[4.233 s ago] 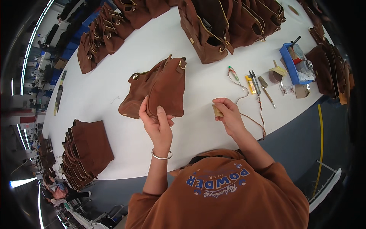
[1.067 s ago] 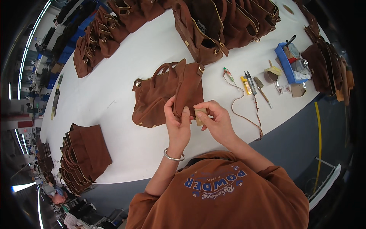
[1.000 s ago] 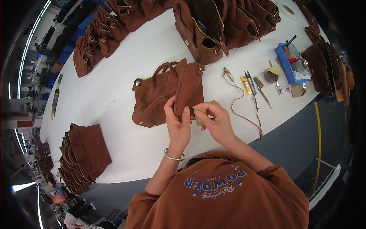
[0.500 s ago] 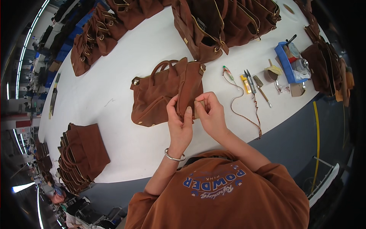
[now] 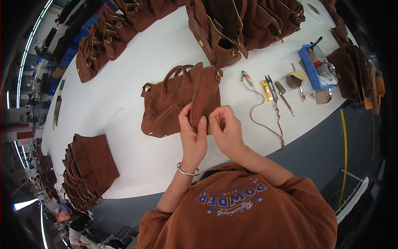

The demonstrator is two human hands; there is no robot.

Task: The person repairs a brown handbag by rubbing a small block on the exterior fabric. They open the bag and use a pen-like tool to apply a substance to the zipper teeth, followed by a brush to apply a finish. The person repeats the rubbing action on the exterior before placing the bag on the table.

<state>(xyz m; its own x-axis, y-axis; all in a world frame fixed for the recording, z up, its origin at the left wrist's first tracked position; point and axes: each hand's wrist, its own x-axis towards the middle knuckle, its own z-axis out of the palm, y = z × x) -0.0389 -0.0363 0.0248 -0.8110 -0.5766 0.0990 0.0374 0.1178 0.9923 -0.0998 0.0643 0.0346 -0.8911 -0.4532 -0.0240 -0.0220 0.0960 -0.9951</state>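
Note:
A brown handbag (image 5: 166, 101) with two short handles and gold-coloured fittings lies on the white table. My left hand (image 5: 193, 137) is closed on its lower right corner, the thumb on the near side and the fingers behind the folded side panel. Right beside it, my right hand (image 5: 228, 130) makes a pinch against the bag's edge, thumb to forefinger. A small tan bit shows at those fingertips, too little of it to name. The bag's underside at that corner is hidden by my fingers.
More brown bags (image 5: 215, 37) stand at the back, others (image 5: 91, 166) at the left. Right of my hands lie a corded green-tipped tool (image 5: 247, 78), a yellow lighter (image 5: 266, 90), scissors (image 5: 271, 87), a brush (image 5: 285, 97), a cup (image 5: 294, 80) and a blue bin (image 5: 311, 68).
Both hands and the handbag's corner have shifted very slightly left. My right hand has turned a little, its pinch still at the bag's edge.

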